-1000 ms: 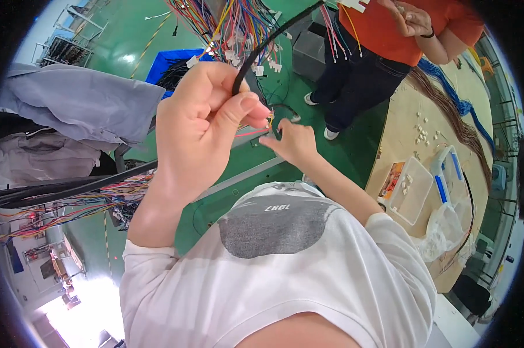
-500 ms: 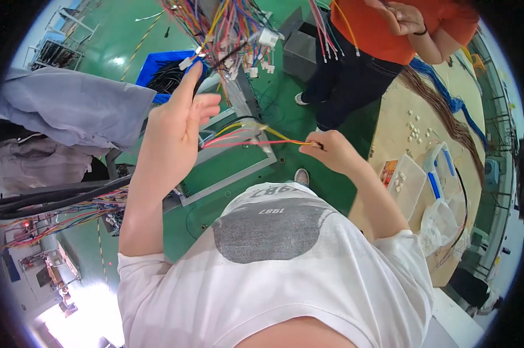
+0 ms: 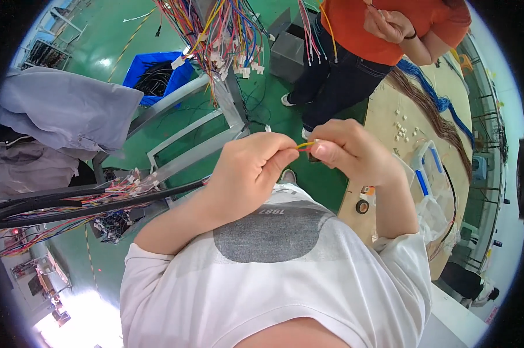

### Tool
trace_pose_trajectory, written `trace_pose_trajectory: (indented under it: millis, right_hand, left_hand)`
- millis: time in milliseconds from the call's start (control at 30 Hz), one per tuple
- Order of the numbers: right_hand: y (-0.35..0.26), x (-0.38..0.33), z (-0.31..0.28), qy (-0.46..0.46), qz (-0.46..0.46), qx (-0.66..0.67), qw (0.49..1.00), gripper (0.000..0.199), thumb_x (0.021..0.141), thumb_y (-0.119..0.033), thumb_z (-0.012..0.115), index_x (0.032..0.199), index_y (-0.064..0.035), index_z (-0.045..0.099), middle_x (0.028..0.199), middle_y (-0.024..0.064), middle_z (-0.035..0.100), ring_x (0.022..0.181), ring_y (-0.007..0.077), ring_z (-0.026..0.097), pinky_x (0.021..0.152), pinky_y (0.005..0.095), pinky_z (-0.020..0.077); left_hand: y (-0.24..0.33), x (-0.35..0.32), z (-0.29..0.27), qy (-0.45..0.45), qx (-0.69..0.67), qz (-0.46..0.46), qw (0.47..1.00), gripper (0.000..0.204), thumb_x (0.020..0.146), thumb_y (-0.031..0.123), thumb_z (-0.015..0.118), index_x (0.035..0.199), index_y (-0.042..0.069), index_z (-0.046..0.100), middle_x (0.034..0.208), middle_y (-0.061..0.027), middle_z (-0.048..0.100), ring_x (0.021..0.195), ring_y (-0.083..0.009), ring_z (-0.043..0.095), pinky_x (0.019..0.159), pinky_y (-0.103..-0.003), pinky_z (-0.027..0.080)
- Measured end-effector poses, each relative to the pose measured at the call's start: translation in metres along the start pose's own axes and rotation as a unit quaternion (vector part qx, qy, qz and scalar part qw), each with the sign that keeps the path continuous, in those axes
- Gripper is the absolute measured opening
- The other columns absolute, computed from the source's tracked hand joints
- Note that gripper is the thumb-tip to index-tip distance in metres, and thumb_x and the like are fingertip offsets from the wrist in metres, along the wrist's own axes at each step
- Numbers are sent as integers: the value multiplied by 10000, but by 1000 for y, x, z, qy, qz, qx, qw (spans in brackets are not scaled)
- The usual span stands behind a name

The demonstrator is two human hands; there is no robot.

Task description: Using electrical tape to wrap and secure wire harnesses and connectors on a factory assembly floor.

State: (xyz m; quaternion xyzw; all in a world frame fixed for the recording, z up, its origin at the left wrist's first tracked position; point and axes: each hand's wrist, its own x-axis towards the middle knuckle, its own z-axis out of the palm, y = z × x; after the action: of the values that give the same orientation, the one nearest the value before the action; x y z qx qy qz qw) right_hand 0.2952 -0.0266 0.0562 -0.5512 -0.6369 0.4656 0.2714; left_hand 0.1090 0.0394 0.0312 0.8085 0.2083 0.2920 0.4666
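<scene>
Yellow-and-red wire (image 3: 304, 145) — pinched between both hands at chest height.
Short visible run lay nearly level, spanning left hand (image 3: 247, 174) to right hand (image 3: 352, 152); both grips were clenched on it, fingertips almost touching (ends hidden inside the fists). Neither hand sat nearer. Hanging coloured wire bundle (image 3: 224, 35) was well apart, beyond the hands.

— What sort of place is this?

— A wire-harness assembly workshop, on a factory floor. The green painted floor (image 3: 128, 40) with marked lines fills the upper left of the frame.

— What else shows it?

— Bundles of coloured wires (image 3: 227, 35) with white connectors hang from a metal rack (image 3: 215, 116) at top centre, a blue bin (image 3: 154, 75) holds black cables, and a long workbench (image 3: 407, 133) at right carries more harnesses.
</scene>
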Motion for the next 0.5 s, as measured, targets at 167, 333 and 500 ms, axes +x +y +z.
trace_pose_trajectory:
  millis: [167, 333, 500]
  right_hand:
    - [-10, 7, -9, 32, -108, -180, 977, 162, 769, -158, 567, 768, 2, 547, 647, 96, 519, 650, 250, 486, 595, 322, 382]
    - [-16, 16, -1, 26, -129, -192, 973, 143, 763, -141, 570, 772, 0, 552, 653, 99, 521, 652, 250, 483, 598, 322, 380]
    - [-5, 23, 22, 191, -166, -97, 963, 102, 784, -92, 547, 803, 8, 555, 642, 59, 508, 572, 140, 459, 527, 249, 363]
  left_hand:
    - [6, 2, -11, -6, 33, 13, 999, 72, 752, 45, 572, 811, 4, 562, 660, -114, 546, 565, -251, 537, 485, -303, 395]
    - [7, 3, -17, 59, 65, 72, 994, 74, 755, 40, 564, 819, 6, 549, 661, -117, 542, 566, -254, 537, 477, -310, 388]
    - [11, -4, -17, 27, 17, -18, 999, 51, 815, 61, 501, 814, 10, 507, 571, -117, 486, 489, -227, 510, 452, -296, 372]
